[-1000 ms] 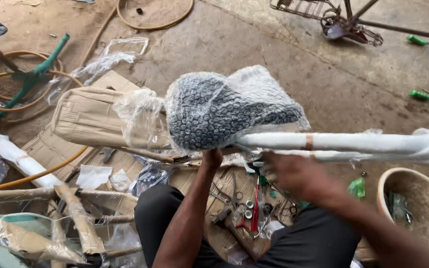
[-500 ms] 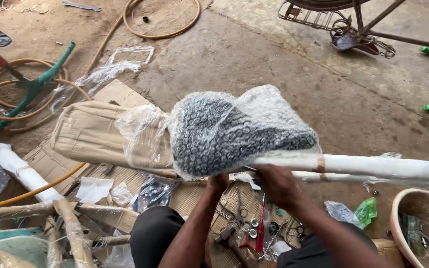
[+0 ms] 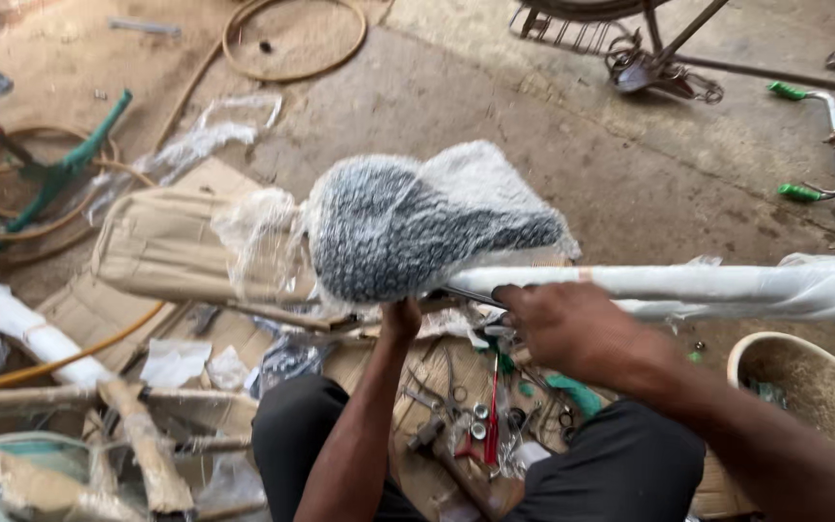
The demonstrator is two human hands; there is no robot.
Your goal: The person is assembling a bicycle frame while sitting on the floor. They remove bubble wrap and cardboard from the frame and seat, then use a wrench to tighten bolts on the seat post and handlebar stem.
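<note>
Head view shows a person seated low over a littered concrete floor, both hands raised to a bicycle saddle (image 3: 427, 227) swaddled in clear bubble wrap, which sits atop a long frame tube (image 3: 707, 288) sheathed in white foam and plastic film. The left hand (image 3: 400, 317) reaches up under the saddle's underside; its fingers are hidden behind the padding, so whether it grips or merely props cannot be told. The right hand (image 3: 558, 324) curls loosely about the tube just behind the saddle, knuckles toward the camera, appearing to clasp either the tube or a slim metal tool (image 3: 466, 295) that pokes out there; which of the two is unclear. The saddle looks firm beneath a soft, slithery skin: bubble wrap gives under pressure and slides over itself, so a grip on the covering alone would likely creep. The better purchase seems to be underneath, on the rails or clamp, where the left hand already is. The tube appears stiff and rather light, though long enough to swing if held near one end; the film on it is probably slick too. A flattened cardboard wrapping (image 3: 161, 246) hangs off the frame's far end to the left. Below, between the knees, pliers and small hardware (image 3: 475, 416) lie on cardboard, a tan basin (image 3: 804, 382) stands at right, and a handlebar with green grips (image 3: 828, 140) rests well apart on the floor.
</note>
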